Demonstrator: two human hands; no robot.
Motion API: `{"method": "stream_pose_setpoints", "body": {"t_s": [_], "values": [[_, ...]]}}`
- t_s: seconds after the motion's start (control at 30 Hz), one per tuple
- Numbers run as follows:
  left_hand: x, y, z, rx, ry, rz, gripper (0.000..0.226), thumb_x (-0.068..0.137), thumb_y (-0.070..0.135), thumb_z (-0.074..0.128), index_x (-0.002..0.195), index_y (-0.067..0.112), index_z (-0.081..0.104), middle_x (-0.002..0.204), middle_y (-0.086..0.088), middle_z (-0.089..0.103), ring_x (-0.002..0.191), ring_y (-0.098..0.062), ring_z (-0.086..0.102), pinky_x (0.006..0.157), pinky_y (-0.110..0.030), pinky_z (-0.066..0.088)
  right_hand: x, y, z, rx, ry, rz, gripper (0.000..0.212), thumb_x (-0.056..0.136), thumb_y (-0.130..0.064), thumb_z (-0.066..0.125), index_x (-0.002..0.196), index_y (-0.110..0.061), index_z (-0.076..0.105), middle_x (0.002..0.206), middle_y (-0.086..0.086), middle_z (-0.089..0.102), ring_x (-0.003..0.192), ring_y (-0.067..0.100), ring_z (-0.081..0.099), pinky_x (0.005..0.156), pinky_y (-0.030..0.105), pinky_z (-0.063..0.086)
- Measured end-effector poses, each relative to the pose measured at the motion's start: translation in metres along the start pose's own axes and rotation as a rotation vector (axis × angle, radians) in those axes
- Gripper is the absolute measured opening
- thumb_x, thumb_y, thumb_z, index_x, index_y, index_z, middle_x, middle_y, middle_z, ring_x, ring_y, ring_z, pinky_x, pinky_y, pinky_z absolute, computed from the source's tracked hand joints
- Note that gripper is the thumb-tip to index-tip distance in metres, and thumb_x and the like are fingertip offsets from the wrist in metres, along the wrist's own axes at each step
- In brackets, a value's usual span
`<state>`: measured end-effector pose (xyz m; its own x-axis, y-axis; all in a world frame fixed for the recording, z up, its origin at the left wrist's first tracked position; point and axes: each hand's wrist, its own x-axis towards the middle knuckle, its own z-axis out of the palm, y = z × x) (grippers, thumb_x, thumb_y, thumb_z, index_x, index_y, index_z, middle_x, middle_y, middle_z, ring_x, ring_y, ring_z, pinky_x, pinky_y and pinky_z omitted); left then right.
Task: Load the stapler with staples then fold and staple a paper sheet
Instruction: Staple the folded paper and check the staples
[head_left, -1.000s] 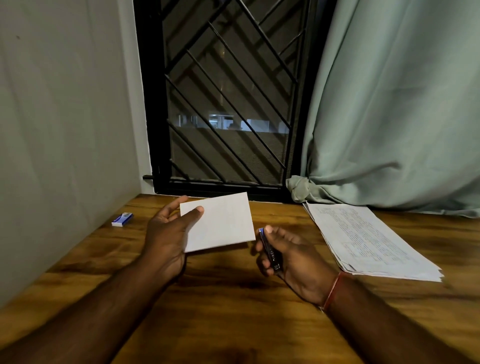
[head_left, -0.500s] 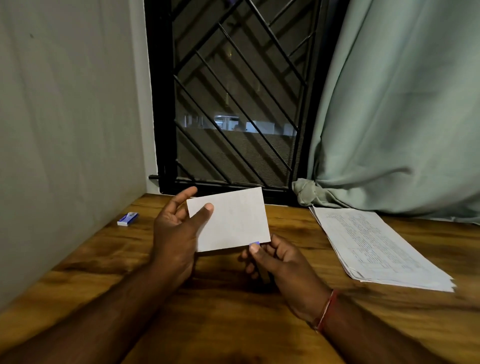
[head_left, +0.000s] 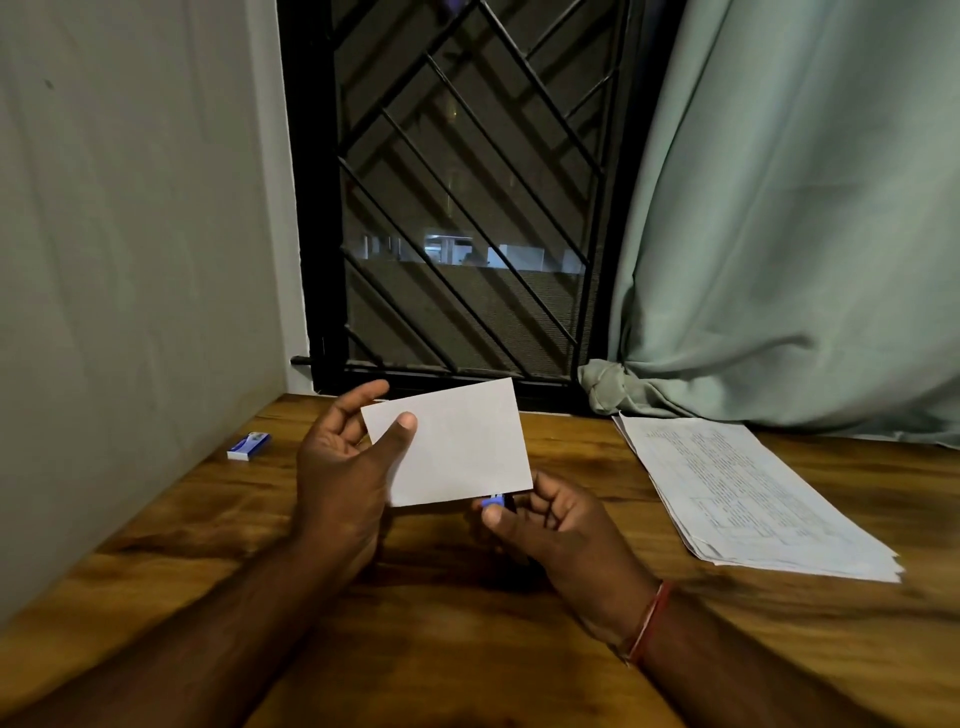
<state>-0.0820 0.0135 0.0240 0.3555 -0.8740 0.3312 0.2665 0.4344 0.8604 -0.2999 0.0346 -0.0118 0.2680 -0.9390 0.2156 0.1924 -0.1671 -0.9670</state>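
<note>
Head view: small blue-and-black stapler (head_left: 493, 502), gripped by right hand (head_left: 550, 530) with fingers curled, has come up to the lower corner of folded white paper sheet (head_left: 457, 447) pinched aloft by left hand (head_left: 340, 478); stapling likely next.

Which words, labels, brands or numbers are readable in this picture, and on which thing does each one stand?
No text can be read here.
On the paper stack: printed lines and a table, too small to read.
On the box: a blue and white label, too blurred to read.
On the sheet: no print shows on the visible side.
On the stapler: mostly hidden, no marking readable.
</note>
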Motion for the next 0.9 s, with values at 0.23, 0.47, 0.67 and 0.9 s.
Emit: {"method": "stream_pose_setpoints", "body": {"t_s": [0.23,0.47,0.67,0.9], "values": [[-0.003,0.001,0.001,0.015,-0.049,-0.002,0.039,0.095,0.006,0.077,0.129,0.026,0.071,0.125,-0.002,0.08,0.109,-0.024,0.081,0.084,-0.054,0.068,0.0,0.0,-0.001,0.011,0.041,-0.031,0.063,0.085,-0.02,0.094,0.142,-0.012,0.068,0.131,0.01,0.08,0.124,0.031,0.076,0.112,0.051,0.057],[-0.006,0.007,0.002,0.093,-0.063,0.063,0.034,0.096,0.004,0.076,0.125,0.023,0.071,0.089,0.0,0.077,0.072,-0.002,0.077,0.056,-0.019,0.059,0.001,-0.004,-0.006,0.009,0.07,-0.12,0.055,0.085,-0.014,0.086,0.138,-0.009,0.071,0.129,0.011,0.081,0.124,0.032,0.076,0.106,0.047,0.061],[-0.012,0.007,0.005,0.192,-0.091,0.162,0.029,0.096,0.005,0.077,0.119,0.021,0.073,0.07,0.014,0.066,0.055,0.004,0.064,0.049,-0.01,0.049,0.001,-0.006,-0.012,-0.006,0.092,-0.137,0.049,0.087,-0.01,0.086,0.134,-0.005,0.073,0.128,0.013,0.081,0.122,0.032,0.077,0.108,0.049,0.058],[-0.004,0.007,-0.004,0.522,-0.149,0.159,0.035,0.086,0.031,0.09,0.113,0.043,0.07,0.116,0.025,0.07,0.103,0.0,0.072,0.069,-0.016,0.06,-0.001,-0.012,-0.01,-0.128,0.134,-0.176,0.043,0.092,-0.01,0.084,0.133,-0.01,0.074,0.126,0.005,0.082,0.119,0.025,0.078,0.105,0.046,0.062]]}}
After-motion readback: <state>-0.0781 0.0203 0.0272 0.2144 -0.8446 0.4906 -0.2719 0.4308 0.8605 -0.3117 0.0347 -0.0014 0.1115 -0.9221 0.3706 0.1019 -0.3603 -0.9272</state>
